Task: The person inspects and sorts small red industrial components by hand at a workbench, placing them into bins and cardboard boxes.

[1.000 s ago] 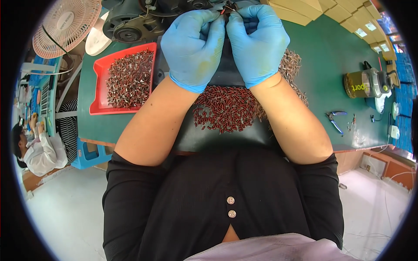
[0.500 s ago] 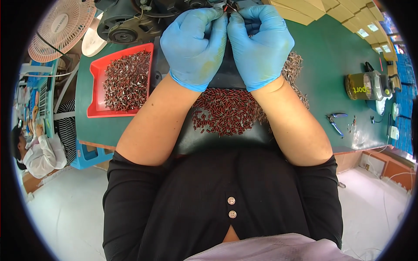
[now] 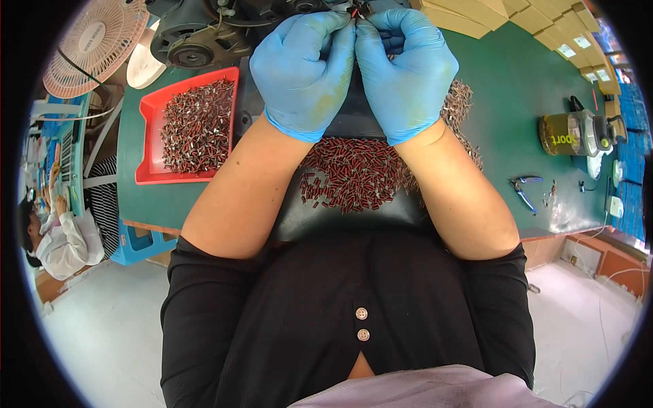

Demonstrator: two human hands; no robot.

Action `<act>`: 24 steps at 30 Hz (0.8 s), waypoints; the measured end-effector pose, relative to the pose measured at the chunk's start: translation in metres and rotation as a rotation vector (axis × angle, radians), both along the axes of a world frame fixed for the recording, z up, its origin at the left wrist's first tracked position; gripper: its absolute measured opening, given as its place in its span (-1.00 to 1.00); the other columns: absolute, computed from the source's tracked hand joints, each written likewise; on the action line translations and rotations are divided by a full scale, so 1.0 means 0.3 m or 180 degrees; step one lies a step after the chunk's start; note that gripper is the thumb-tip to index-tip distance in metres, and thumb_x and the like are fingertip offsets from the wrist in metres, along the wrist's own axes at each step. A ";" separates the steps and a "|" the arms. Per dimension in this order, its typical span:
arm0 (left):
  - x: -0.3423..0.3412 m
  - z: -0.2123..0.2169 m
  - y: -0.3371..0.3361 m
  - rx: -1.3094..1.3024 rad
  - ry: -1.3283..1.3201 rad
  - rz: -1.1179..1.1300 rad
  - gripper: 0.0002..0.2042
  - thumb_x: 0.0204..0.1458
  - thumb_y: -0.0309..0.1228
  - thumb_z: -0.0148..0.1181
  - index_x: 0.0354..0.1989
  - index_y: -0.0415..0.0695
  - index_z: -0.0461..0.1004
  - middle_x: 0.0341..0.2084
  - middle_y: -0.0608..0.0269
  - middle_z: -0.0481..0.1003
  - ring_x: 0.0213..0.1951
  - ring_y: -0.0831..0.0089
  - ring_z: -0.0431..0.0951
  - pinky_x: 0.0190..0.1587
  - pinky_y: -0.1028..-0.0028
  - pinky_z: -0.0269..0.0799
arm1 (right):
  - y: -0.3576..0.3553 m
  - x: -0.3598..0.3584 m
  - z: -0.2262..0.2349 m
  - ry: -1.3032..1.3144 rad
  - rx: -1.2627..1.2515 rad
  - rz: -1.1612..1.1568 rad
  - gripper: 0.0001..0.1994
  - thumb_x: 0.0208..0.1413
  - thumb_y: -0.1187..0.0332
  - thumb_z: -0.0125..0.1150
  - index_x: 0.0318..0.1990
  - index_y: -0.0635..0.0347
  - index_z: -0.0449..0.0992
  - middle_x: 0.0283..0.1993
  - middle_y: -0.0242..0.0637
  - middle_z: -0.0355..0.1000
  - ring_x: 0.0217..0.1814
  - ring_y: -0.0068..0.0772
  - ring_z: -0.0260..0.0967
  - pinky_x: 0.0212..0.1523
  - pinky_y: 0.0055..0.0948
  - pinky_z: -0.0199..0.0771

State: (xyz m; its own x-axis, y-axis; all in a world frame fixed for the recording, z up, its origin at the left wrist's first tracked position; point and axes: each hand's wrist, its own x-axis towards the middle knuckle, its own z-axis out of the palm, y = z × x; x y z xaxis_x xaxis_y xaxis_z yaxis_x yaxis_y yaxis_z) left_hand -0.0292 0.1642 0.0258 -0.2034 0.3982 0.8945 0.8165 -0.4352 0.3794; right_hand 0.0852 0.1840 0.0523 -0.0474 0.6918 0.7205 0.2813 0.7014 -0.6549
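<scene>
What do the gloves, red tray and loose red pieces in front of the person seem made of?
Gloves: thin rubbery film, perhaps nitrile; blue, skin-tight, finely wrinkled.
Red tray: probably moulded plastic; smooth, evenly coloured, thin-rimmed.
Red pieces: perhaps plastic-sleeved or coated, possibly with metal ends; silvery glints among dark red, too small to confirm.
</scene>
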 end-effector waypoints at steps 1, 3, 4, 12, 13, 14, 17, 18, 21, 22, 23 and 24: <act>0.000 0.000 0.000 0.0016 0.0011 -0.0013 -0.90 -0.16 -0.55 0.32 -0.45 -0.14 0.53 -0.61 0.22 0.50 -0.62 0.36 0.49 -0.54 0.47 0.39 | 0.000 0.000 -0.002 0.0016 -0.0005 0.0005 -0.87 -0.13 0.55 0.30 -0.42 0.25 0.45 -0.49 -0.14 0.42 -0.52 -0.23 0.41 -0.45 -0.41 0.43; 0.000 -0.001 -0.001 -0.0013 -0.0008 -0.0006 -0.90 -0.17 -0.54 0.32 -0.45 -0.14 0.53 -0.61 0.22 0.50 -0.62 0.35 0.49 -0.55 0.46 0.39 | 0.004 0.001 -0.007 -0.0024 0.0080 -0.0015 -0.87 -0.13 0.55 0.30 -0.41 0.25 0.46 -0.48 -0.14 0.42 -0.52 -0.23 0.41 -0.45 -0.41 0.43; 0.000 -0.002 -0.002 -0.0055 -0.0073 -0.0033 -0.90 -0.17 -0.54 0.32 -0.46 -0.13 0.54 -0.62 0.23 0.50 -0.62 0.34 0.49 -0.55 0.46 0.38 | 0.005 0.001 -0.009 -0.0038 0.0109 -0.0023 -0.87 -0.13 0.55 0.30 -0.41 0.25 0.46 -0.48 -0.14 0.42 -0.52 -0.23 0.41 -0.45 -0.41 0.43; 0.025 0.017 -0.018 -0.0250 -0.0315 0.0108 -0.86 -0.14 -0.57 0.34 -0.36 -0.23 0.59 -0.66 0.32 0.45 -0.65 0.65 0.34 -0.54 0.63 0.28 | 0.001 0.021 -0.007 -0.0011 0.0262 0.0083 -0.88 -0.09 0.56 0.28 -0.37 0.26 0.47 -0.44 -0.18 0.45 -0.50 -0.33 0.41 -0.41 -0.46 0.43; 0.027 0.020 -0.026 -0.0329 -0.0469 0.0057 -0.87 -0.13 -0.57 0.34 -0.36 -0.23 0.59 -0.65 0.34 0.47 -0.64 0.68 0.35 -0.53 0.64 0.29 | -0.003 0.035 -0.010 -0.0011 0.0267 0.0116 -0.89 -0.08 0.57 0.28 -0.37 0.27 0.47 -0.44 -0.20 0.46 -0.50 -0.37 0.41 -0.41 -0.48 0.43; 0.025 0.021 -0.042 -0.0531 -0.0981 -0.0260 -0.88 -0.11 -0.56 0.33 -0.36 -0.23 0.59 -0.62 0.35 0.49 -0.62 0.70 0.37 -0.53 0.65 0.30 | -0.011 0.060 -0.016 0.0115 -0.0156 0.0424 -0.90 -0.05 0.57 0.26 -0.35 0.28 0.48 -0.44 -0.27 0.46 -0.49 -0.48 0.39 -0.41 -0.52 0.41; -0.048 0.009 -0.134 -0.0870 -0.0909 -0.0108 -0.86 -0.08 -0.49 0.32 -0.32 -0.23 0.59 -0.52 0.37 0.55 -0.52 0.68 0.45 -0.40 0.65 0.39 | -0.044 0.192 -0.051 0.0012 -0.1122 0.0904 -0.97 0.05 0.58 0.19 -0.34 0.31 0.47 -0.45 -0.39 0.44 -0.47 -0.69 0.30 -0.42 -0.65 0.34; -0.069 -0.014 -0.202 -0.1316 -0.1917 -0.0124 -0.85 -0.07 -0.49 0.32 -0.31 -0.24 0.59 -0.48 0.34 0.57 -0.47 0.65 0.48 -0.34 0.63 0.42 | -0.054 0.246 -0.066 -0.0229 -0.1360 0.0952 -0.94 0.06 0.53 0.21 -0.31 0.32 0.50 -0.43 -0.43 0.45 -0.43 -0.72 0.31 -0.39 -0.66 0.36; -0.254 -0.058 -0.296 -0.0701 -0.0974 0.0257 -0.87 -0.08 -0.50 0.33 -0.34 -0.23 0.60 -0.53 0.32 0.56 -0.52 0.65 0.45 -0.40 0.64 0.38 | -0.108 0.398 -0.111 -0.1069 -0.1574 0.0947 -0.90 0.05 0.48 0.24 -0.28 0.31 0.54 -0.41 -0.45 0.46 -0.42 -0.73 0.32 -0.35 -0.66 0.38; -0.320 -0.070 -0.340 -0.0936 -0.1125 0.0518 -0.85 -0.06 -0.50 0.32 -0.30 -0.26 0.59 -0.51 0.32 0.55 -0.49 0.66 0.45 -0.37 0.66 0.38 | -0.137 0.438 -0.125 -0.1665 -0.1532 0.0940 -0.89 0.03 0.48 0.25 -0.28 0.29 0.55 -0.43 -0.42 0.45 -0.44 -0.71 0.31 -0.35 -0.65 0.38; -0.370 -0.093 -0.366 -0.0985 -0.1435 0.0581 -0.82 -0.04 -0.49 0.32 -0.27 -0.29 0.58 -0.50 0.31 0.55 -0.47 0.69 0.43 -0.37 0.67 0.35 | -0.168 0.468 -0.140 -0.2280 -0.1626 0.0893 -0.88 0.00 0.48 0.26 -0.28 0.27 0.57 -0.44 -0.40 0.45 -0.46 -0.69 0.31 -0.35 -0.64 0.38; -0.419 -0.096 -0.401 -0.1367 -0.1487 0.0779 -0.81 -0.03 -0.50 0.30 -0.24 -0.30 0.56 -0.50 0.33 0.53 -0.46 0.70 0.43 -0.36 0.67 0.36 | -0.198 0.495 -0.148 -0.2324 -0.1884 0.1054 -0.89 -0.05 0.49 0.25 -0.32 0.23 0.57 -0.46 -0.30 0.43 -0.48 -0.51 0.36 -0.34 -0.55 0.40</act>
